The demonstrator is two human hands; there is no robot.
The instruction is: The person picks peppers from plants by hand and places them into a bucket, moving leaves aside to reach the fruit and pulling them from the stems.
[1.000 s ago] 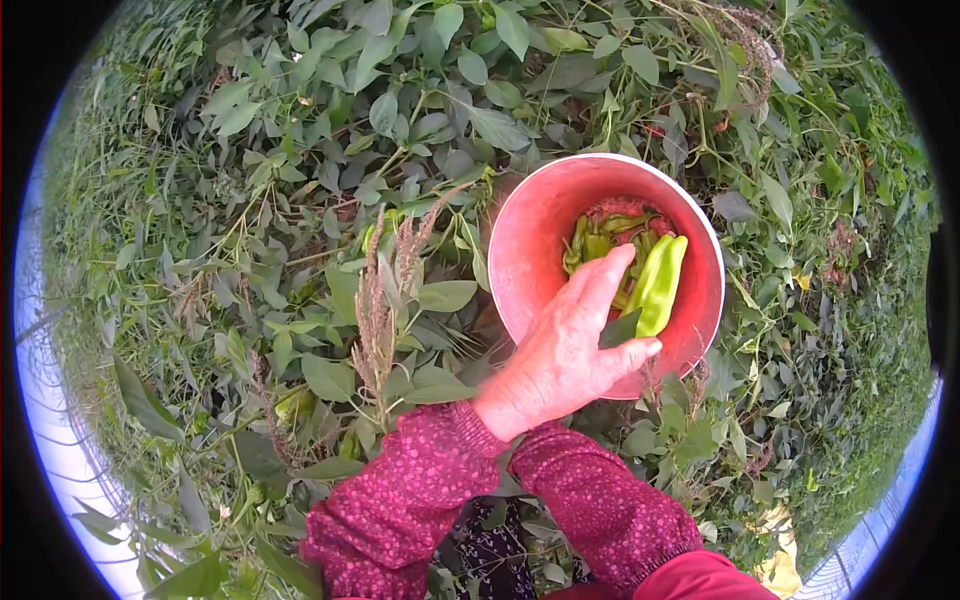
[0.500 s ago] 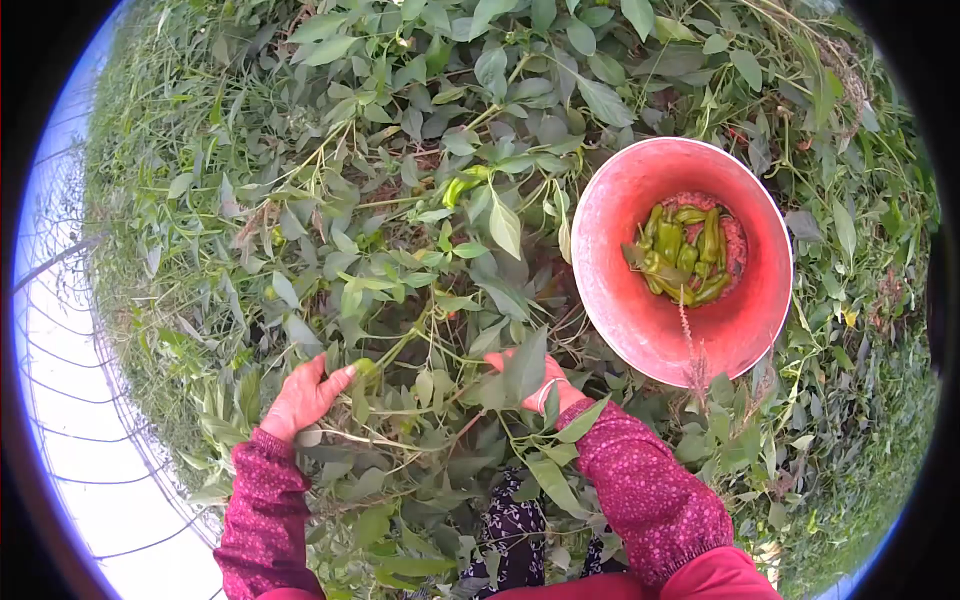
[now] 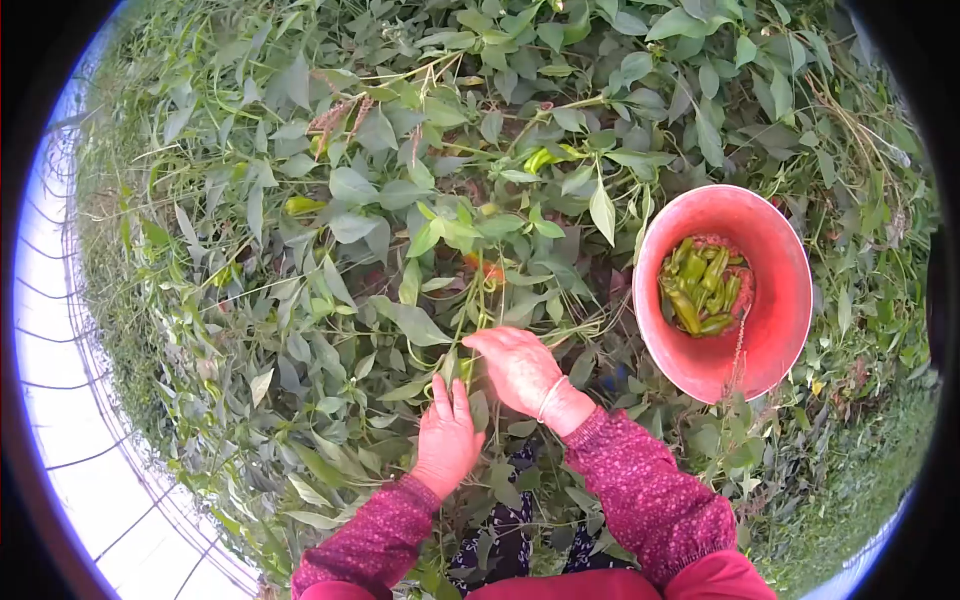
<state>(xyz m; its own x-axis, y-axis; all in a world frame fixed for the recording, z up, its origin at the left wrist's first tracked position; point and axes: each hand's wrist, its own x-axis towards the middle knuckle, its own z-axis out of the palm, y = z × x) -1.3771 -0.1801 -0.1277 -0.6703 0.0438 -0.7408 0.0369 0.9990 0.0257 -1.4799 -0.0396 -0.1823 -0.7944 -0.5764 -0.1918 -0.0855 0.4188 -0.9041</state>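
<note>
Both hands are close together among the pepper plants at the centre. My left hand point(image 3: 448, 440) has two fingers stretched up against the leaves and stems, beside a partly hidden green pepper point(image 3: 466, 369). Just to its upper right, my right hand point(image 3: 522, 372), with a pale bangle at the wrist, reaches to the same stems; its fingertips are partly hidden, and I cannot make out what they hold. On the right stands a red bucket point(image 3: 722, 205) with several green peppers point(image 3: 700, 287) at its bottom.
Dense pepper plants point(image 3: 350, 190) surround the hands. A yellow-green pepper point(image 3: 303, 205) hangs at the upper left and another point(image 3: 542, 159) above the hands. A reddish-orange pepper point(image 3: 487, 270) shows among the leaves. Wire mesh point(image 3: 90, 450) runs along the left edge.
My left hand has moved right, next to my right hand, which is now uncovered by the leaf. The view has shifted, so the bucket appears further right and lower.
</note>
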